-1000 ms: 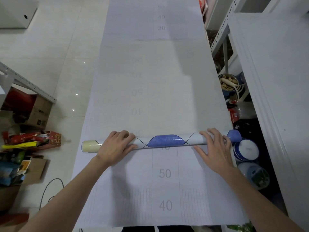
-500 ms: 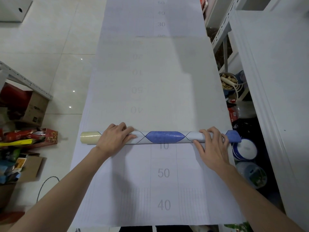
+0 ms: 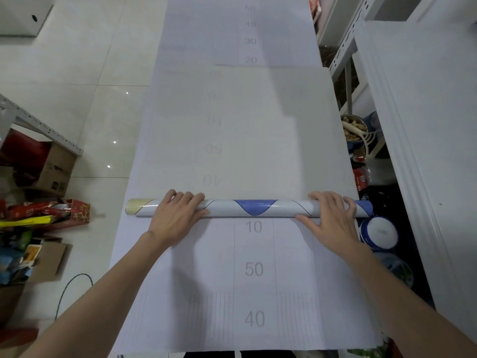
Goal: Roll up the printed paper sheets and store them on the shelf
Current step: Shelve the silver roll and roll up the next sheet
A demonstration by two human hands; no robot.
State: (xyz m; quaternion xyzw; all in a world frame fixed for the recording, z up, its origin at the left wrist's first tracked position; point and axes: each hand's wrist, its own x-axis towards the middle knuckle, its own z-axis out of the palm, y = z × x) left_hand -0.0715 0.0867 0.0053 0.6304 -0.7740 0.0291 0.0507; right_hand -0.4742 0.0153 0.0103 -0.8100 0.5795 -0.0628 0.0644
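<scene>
The roll (image 3: 253, 208) lies crosswise on the sheet (image 3: 254, 270), which is spread flat on the floor (image 3: 77, 73). The left grip (image 3: 178, 215) is clamped on the roll near its cream end. The right grip (image 3: 333, 220) is clamped on it near its blue end. Each has its fingers curled over the top, and the right thumb is splayed along the near side. Setting the grips wide apart, with the blue patch midway between them, likely keeps both ends turning evenly so the roll does not cone or drift sideways. The palms sit low on the near side, which suits pushing the roll away.

Beyond the grips the paper shows faint mirrored numbers, so a reverse face seems to be up there, but I cannot tell how that layer joins the roll. The seam on the roll's far side is hidden. Farther off a second sheet (image 3: 232, 27) runs out of the top of the view. Nearer than the grips, the sheet's bottom edge is partly cut off. Outside the right grip stands a tub (image 3: 379, 232). Of the shelf (image 3: 346, 45) only part of the frame shows, so any free space on it is unclear.
</scene>
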